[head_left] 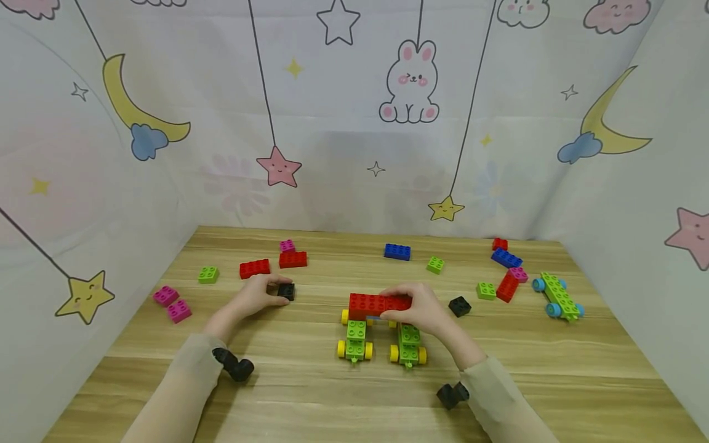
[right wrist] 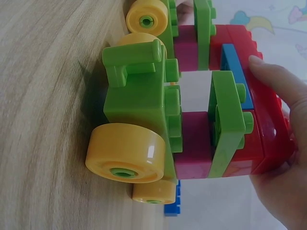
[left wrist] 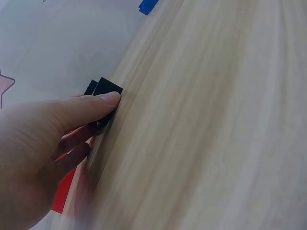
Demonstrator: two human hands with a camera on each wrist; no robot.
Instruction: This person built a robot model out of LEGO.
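Between thumb and fingers, my left hand [head_left: 255, 300] pinches a small black brick [left wrist: 109, 88] at the left-centre of the table. My right hand [head_left: 422, 311] grips the right end of the red bricks [head_left: 367, 304] that top a built structure. Under these red bricks stand two green wheeled bases, a left one [head_left: 356, 349] and a right one [head_left: 408, 354], with yellow wheels [right wrist: 125, 152]. In the right wrist view, magenta bricks [right wrist: 192, 146], green plates [right wrist: 229, 122] and a blue piece [right wrist: 235, 72] show between bases and top. My palm hides part of the red end.
Red bricks [head_left: 255, 269], magenta bricks [head_left: 179, 311] and a green brick [head_left: 208, 274] lie left. A blue brick [head_left: 397, 251] lies at the back. Right of the structure are another black brick [head_left: 460, 306], several coloured bricks and a green base with blue wheels [head_left: 559, 296].
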